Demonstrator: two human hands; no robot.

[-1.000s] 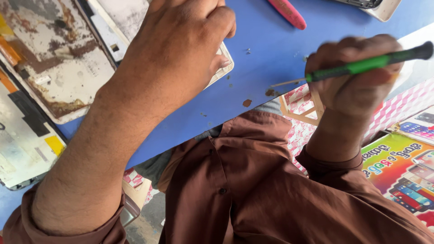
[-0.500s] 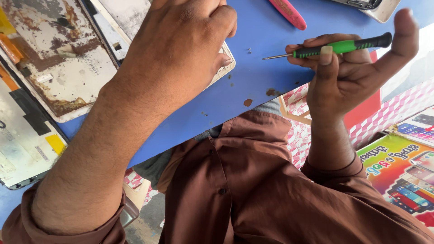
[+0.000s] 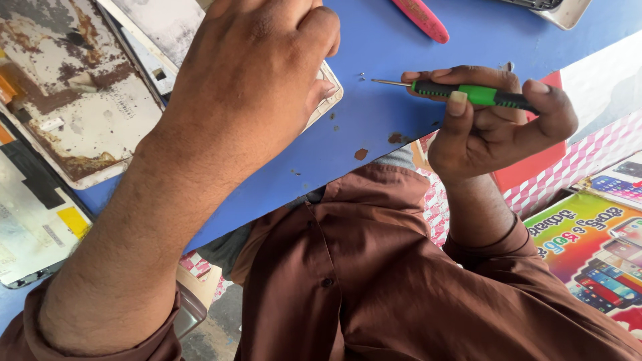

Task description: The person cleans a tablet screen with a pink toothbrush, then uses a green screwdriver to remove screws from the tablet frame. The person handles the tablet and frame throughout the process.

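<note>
One screwdriver point(image 3: 478, 93), green and black in the handle, lies level above the blue desk point(image 3: 388, 127), its thin metal tip pointing left toward two or three tiny screws point(image 3: 362, 75) on the desk surface. The right hand point(image 3: 491, 127) holds it, fingers point(image 3: 457, 110) curled around the handle from below and the thumb stretched along its far end. The left hand point(image 3: 257, 73) rests knuckles-up on a white device frame point(image 3: 326, 90) at the desk edge, its fingers bent loosely over the frame (whether they pinch anything beneath cannot be told). Two opened back panels point(image 3: 73, 113), stained brown, lie at the left, beside one display panel point(image 3: 33, 214) with a yellow tab; one pink tool point(image 3: 421, 19) lies at the top. Compared with half a second ago, the screwdriver sits lower and nearer the left hand, with the thumb no longer raised high.
</note>
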